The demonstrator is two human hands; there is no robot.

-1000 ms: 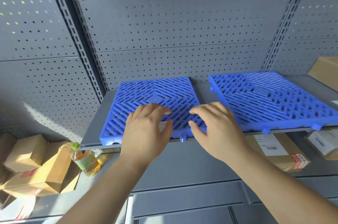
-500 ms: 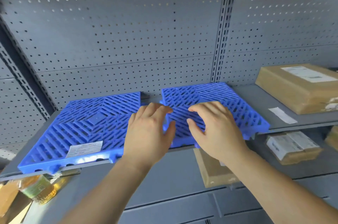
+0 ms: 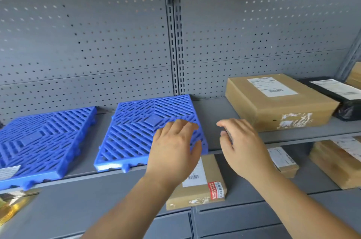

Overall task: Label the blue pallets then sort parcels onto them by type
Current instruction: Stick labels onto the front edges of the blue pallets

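Note:
Two blue slatted pallets lie flat on the grey upper shelf (image 3: 213, 113). The left pallet (image 3: 41, 141) carries a white label (image 3: 8, 171) at its front left corner. The right pallet (image 3: 140, 129) shows no label. My left hand (image 3: 173, 149) hovers with relaxed fingers over that pallet's front right corner. My right hand (image 3: 242, 145) is open above bare shelf just right of the pallet, holding nothing. A large brown parcel (image 3: 279, 102) with a white shipping label sits further right on the same shelf.
A black bag parcel (image 3: 336, 92) lies right of the brown one. On the lower shelf sit a small brown box (image 3: 197, 186) with a red sticker, another small box (image 3: 283, 160) and a larger one (image 3: 336, 162). A bottle of yellow liquid (image 3: 9, 207) shows at the far left. Perforated grey panels back the shelves.
My view has swung right, so both pallets have slid left in frame. My hands have moved right off the left pallet, which keeps its label; the right hand is past the second pallet.

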